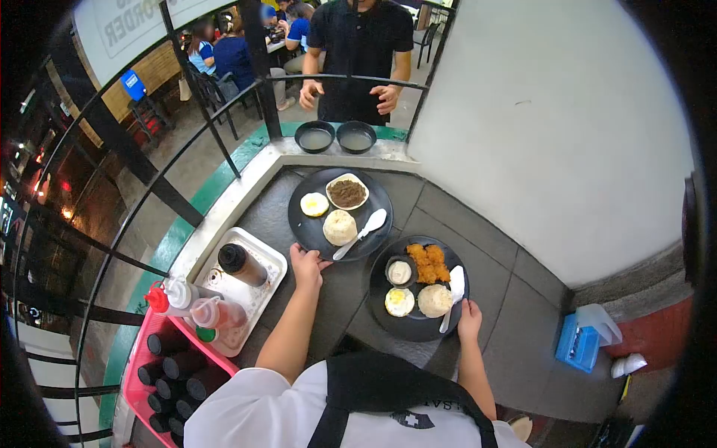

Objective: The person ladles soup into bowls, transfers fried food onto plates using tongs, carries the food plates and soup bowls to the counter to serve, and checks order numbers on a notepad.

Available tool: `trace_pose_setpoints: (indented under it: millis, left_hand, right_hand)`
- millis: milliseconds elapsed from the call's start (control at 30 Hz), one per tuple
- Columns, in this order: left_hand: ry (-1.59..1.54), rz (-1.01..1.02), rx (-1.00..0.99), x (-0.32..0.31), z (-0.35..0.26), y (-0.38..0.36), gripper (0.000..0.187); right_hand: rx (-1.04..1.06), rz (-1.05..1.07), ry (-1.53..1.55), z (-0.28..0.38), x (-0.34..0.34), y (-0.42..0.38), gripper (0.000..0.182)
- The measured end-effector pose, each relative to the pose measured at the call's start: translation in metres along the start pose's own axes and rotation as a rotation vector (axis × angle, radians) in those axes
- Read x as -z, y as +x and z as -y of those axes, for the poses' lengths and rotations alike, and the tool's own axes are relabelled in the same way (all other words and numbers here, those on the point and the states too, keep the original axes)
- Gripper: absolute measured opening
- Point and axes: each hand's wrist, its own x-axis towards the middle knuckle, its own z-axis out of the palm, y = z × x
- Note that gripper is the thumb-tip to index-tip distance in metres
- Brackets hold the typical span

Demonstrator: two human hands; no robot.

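My left hand (306, 266) grips the near rim of a black plate (376, 196) on the grey counter. That plate carries a fried egg, a mound of rice, a small dish of brown meat and a white spoon (364, 233). My right hand (469, 319) holds the near right rim of a second black plate (381, 313). This one bears fried chicken pieces, rice, an egg, a sauce cup and a white spoon (454, 293). Both plates rest on the counter.
Two black soup bowls (335, 137) stand on the ledge at the far edge, before a person in black (360, 45). To the left are a white tray (270, 280) with squeeze bottles and a pink crate (138, 381) of dark cups. A blue box (579, 345) sits at the right.
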Motion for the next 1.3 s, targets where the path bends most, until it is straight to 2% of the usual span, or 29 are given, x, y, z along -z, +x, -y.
trace_pose_setpoints:
  millis: [233, 433, 533, 733, 1133, 1300]
  left_hand:
    - [-0.009, 0.015, -0.009, 0.006, -0.004, -0.004, 0.045]
    - [0.008, 0.047, -0.022, 0.01, -0.007, -0.001, 0.045]
    - [-0.017, 0.039, -0.027, 0.004, -0.014, -0.007, 0.045]
    - [-0.032, 0.046, -0.039, 0.003, -0.019, -0.005, 0.043]
    - [-0.05, 0.043, -0.037, 0.001, -0.02, -0.004, 0.042]
    - [-0.039, 0.043, -0.035, 0.0, -0.023, -0.007, 0.044]
  right_hand:
    - [0.004, 0.035, -0.053, -0.008, 0.003, 0.004, 0.034]
    - [0.022, -0.015, -0.033, 0.006, 0.002, -0.002, 0.035]
    - [0.021, -0.058, 0.012, -0.028, -0.006, 0.007, 0.034]
    - [-0.011, 0.035, -0.032, -0.007, 0.002, 0.003, 0.03]
    - [-0.023, -0.01, 0.016, -0.024, -0.004, 0.007, 0.032]
    - [-0.025, 0.024, 0.041, -0.006, -0.001, 0.002, 0.032]
